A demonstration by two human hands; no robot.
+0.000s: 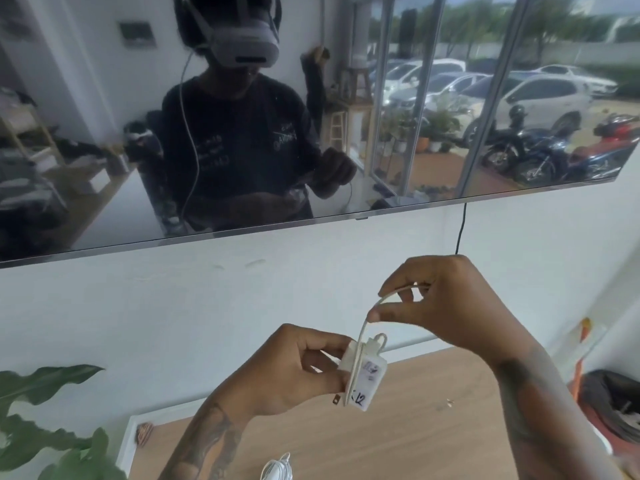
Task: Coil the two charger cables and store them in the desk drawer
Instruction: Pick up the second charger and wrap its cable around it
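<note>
I'm winding cable 1: my left hand (294,368) grips the white charger brick (363,375) above the counter (398,445), my right hand (433,299) pinches its cord (362,329); next, another snug wrap. Cable 2 (277,471) lies coiled below; no drawer visible

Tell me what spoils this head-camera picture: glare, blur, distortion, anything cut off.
Head view: light is soft and even, with no hard shadows; the dark wall screen mirrors the room and the windows, hiding its own surface; straight edges bow from the wide lens; the left hand on the white charger and the right hand pinching its cable are slightly soft; the second cable is cut off at the bottom.
</note>
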